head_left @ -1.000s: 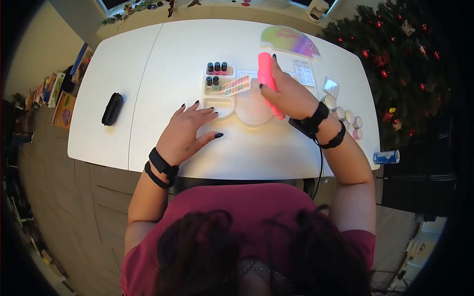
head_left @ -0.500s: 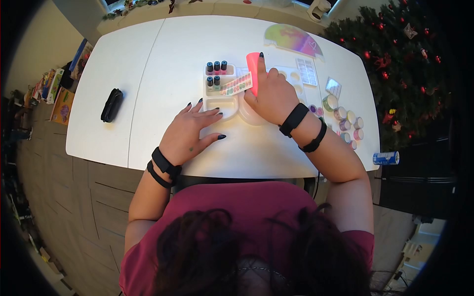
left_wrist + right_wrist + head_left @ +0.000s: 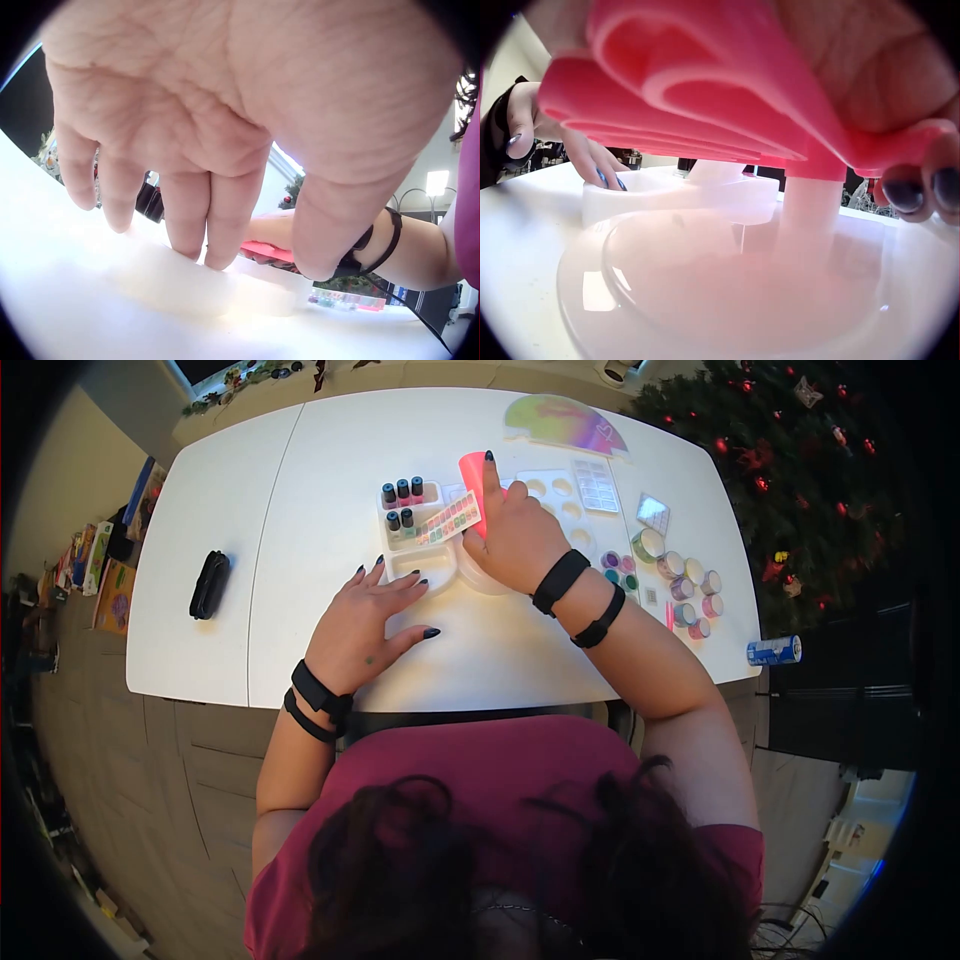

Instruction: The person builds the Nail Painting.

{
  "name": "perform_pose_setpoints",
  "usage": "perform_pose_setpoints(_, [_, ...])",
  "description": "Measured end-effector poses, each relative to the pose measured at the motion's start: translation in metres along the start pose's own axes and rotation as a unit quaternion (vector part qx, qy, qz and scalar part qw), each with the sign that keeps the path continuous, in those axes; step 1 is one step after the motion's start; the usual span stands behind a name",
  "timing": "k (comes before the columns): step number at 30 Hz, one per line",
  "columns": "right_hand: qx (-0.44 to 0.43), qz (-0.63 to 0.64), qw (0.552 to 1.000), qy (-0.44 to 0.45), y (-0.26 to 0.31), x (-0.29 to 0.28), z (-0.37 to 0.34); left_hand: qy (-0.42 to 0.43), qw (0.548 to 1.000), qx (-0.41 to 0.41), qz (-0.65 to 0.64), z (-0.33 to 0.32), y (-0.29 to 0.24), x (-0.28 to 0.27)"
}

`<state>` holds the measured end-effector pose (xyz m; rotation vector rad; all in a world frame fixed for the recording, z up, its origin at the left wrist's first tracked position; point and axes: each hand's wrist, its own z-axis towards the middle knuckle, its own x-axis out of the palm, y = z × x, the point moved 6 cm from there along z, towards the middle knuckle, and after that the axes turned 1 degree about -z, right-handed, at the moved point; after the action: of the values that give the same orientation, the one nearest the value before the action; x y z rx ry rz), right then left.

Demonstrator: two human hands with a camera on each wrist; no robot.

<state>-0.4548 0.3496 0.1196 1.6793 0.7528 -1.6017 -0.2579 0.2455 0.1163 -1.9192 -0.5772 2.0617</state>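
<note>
My right hand (image 3: 525,540) grips a pink plastic piece (image 3: 772,82) with rounded loops, fingers curled at its edge and one finger stretched along its top. Below it is a round, glossy white base (image 3: 697,292) with a short white post (image 3: 810,202); the pink piece sits right at the post's top. In the head view, the hand hides much of this. The left hand (image 3: 365,625) is spread, its fingertips at the near rim of a white compartment tray (image 3: 622,199) joined to the base. A sheet of coloured nail samples (image 3: 450,520) slants beside the pink piece.
Dark-capped nail polish bottles (image 3: 403,491) stand in the tray. To the right are a white palette with round wells (image 3: 562,510), small colour pots (image 3: 620,563) and several jars (image 3: 683,588). A fan-shaped board (image 3: 565,426) lies behind, a black case (image 3: 210,585) far left, a blue can (image 3: 775,650) at the right edge.
My right hand has moved left and turned the pink piece from on edge to flatter over the base, covering more of it. The left hand stays at the tray.
</note>
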Motion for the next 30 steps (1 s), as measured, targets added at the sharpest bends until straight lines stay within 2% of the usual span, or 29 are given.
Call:
perform_pose_setpoints(4, [0.017,0.028,0.999,0.0,-0.003,-0.001,0.004,0.013,1.0,-0.007,0.001,-0.001,-0.002,0.0])
perform_pose_setpoints(6, [0.028,0.055,0.997,0.05,-0.005,-0.001,0.01,0.008,1.0,0.009,0.025,-0.002,-0.003,0.002])
perform_pose_setpoints(11, [0.04,0.057,0.996,0.054,-0.003,-0.004,0.018,-0.015,0.996,0.047,0.071,-0.006,-0.006,0.011])
perform_pose_setpoints(13, [0.059,0.047,0.995,0.066,-0.003,-0.003,0.019,-0.002,0.998,0.044,0.04,-0.007,-0.002,0.015])
perform_pose_setpoints(16, [0.056,0.028,0.995,0.079,-0.006,-0.003,0.026,0.02,0.997,0.039,0.067,-0.004,-0.002,0.015])
perform_pose_setpoints(17, [0.053,0.029,0.995,0.077,-0.01,-0.007,0.031,0.019,0.997,0.037,0.069,-0.002,0.0,0.016])
perform_pose_setpoints(20, [-0.036,0.015,0.996,0.081,-0.027,-0.019,0.053,0.027,0.993,0.075,0.086,0.0,0.004,0.015])
perform_pose_setpoints(21, [-0.057,0.03,0.995,0.071,-0.029,-0.046,0.045,0.05,0.991,0.067,0.101,0.003,0.005,0.015])
perform_pose_setpoints(22, [0.008,0.025,0.996,0.084,-0.059,-0.044,0.058,0.07,0.989,0.06,0.114,0.007,0.005,0.017])
perform_pose_setpoints(23, [0.008,-0.039,0.999,0.03,-0.081,-0.057,0.057,0.066,0.989,0.061,0.115,0.011,0.005,0.013])
perform_pose_setpoints(24, [0.059,-0.061,0.995,-0.047,-0.118,-0.061,0.059,0.087,0.987,0.044,0.129,0.013,0.006,0.012])
perform_pose_setpoints(25, [0.098,-0.08,0.992,0.02,-0.146,-0.074,0.056,0.109,0.983,0.027,0.143,0.014,0.006,0.012])
perform_pose_setpoints(27, [0.142,-0.126,0.976,0.105,-0.237,-0.049,0.067,0.111,0.984,0.013,0.141,0.017,0.007,0.01])
perform_pose_setpoints(28, [0.178,-0.126,0.965,0.142,-0.292,-0.026,0.071,0.113,0.984,-0.002,0.138,0.019,0.009,0.01])
perform_pose_setpoints(29, [0.205,-0.111,0.948,0.216,-0.372,0.015,0.089,0.111,0.984,-0.003,0.138,0.019,0.01,0.01])
perform_pose_setpoints(30, [0.214,-0.099,0.948,0.214,-0.401,0.026,0.075,0.106,0.985,-0.011,0.135,0.019,0.011,0.01])
